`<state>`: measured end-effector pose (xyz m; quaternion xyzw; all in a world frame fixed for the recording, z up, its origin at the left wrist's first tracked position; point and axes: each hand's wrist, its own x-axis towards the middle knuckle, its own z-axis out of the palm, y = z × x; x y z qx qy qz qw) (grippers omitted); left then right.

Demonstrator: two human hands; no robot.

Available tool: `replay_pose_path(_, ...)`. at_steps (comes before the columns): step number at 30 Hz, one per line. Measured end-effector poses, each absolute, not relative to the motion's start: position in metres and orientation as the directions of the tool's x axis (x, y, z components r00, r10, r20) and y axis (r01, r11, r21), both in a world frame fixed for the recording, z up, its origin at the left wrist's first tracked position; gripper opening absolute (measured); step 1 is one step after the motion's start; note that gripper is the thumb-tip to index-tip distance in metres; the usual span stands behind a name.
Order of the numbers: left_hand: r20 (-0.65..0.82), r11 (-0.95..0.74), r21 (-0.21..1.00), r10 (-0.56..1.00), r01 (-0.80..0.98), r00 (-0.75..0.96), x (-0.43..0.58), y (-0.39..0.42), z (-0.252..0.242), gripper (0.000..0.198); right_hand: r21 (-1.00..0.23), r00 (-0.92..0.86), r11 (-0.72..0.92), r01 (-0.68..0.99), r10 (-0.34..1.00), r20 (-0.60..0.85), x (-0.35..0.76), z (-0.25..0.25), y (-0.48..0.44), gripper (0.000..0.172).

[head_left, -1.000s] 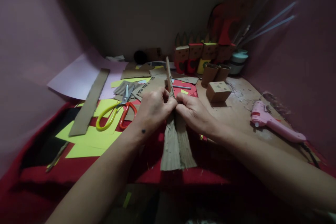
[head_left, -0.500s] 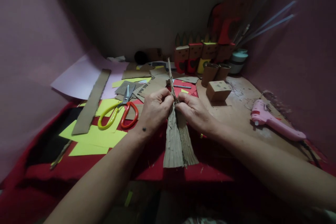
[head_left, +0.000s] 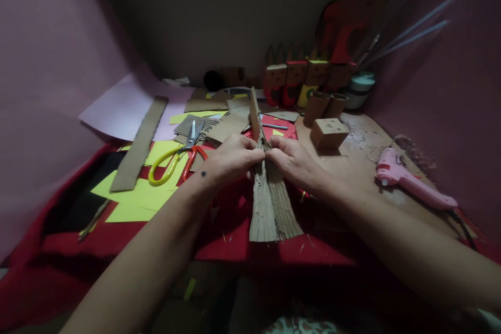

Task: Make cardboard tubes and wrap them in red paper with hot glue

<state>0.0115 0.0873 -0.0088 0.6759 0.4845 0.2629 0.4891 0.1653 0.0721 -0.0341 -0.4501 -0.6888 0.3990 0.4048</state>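
Note:
Both hands pinch a long strip of corrugated cardboard point(head_left: 263, 209) whose layers are peeled apart at the near end. Its far part stands on edge, pointing away from me. My left hand point(head_left: 238, 155) is closed on the strip's left layer, thumb on top. Right beside it, my right hand point(head_left: 291, 159) grips the other layer between thumb and fingers. The two near flaps spread out below the hands, ribbed and ragged. Scissors point(head_left: 190, 141) with one yellow and one red handle lie just left of my left hand, the red handle partly covered by my arm.
Yellow paper point(head_left: 135, 201) and a flat cardboard strip point(head_left: 141, 143) lie on the left. A pink glue gun point(head_left: 410, 182) rests at the right on a brown board point(head_left: 362, 167). A cardboard box point(head_left: 329, 133), cardboard tubes point(head_left: 316, 108) and several box figures point(head_left: 297, 78) stand behind.
My left hand has turned, its thumb now lying across the strip near the right thumb. The strip's far part has tilted to show more of its flat side. The view has shifted slightly.

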Motion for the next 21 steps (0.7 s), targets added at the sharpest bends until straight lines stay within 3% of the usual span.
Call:
replay_pose_path(4,-0.101,-0.004,0.962,0.923,0.273,0.37,0.012,0.0844,-0.0111,0.017,-0.956,-0.248,0.209,0.209,0.956,0.155,0.165,-0.0322,0.0711,0.005)
replay_pose_path(14,-0.056,-0.029,0.976,0.926,0.216,0.375,0.0097,0.0878,-0.0135,0.021,-0.944,-0.189,0.213,0.251,0.968,0.167,0.1646,-0.0238,0.0686,0.009)
replay_pose_path(19,-0.067,-0.058,0.932,0.942,0.357,0.328,0.0137,0.0859,-0.0101,0.014,-0.939,-0.229,0.241,0.244,0.956,0.186,0.1654,-0.0286,0.0694,0.006)
replay_pose_path(21,0.047,-0.168,0.861,0.966,0.481,0.253,0.0152,0.0848,-0.0093,0.008,-0.918,-0.251,0.285,0.275,0.943,0.218,0.1653,-0.031,0.0691,0.006)
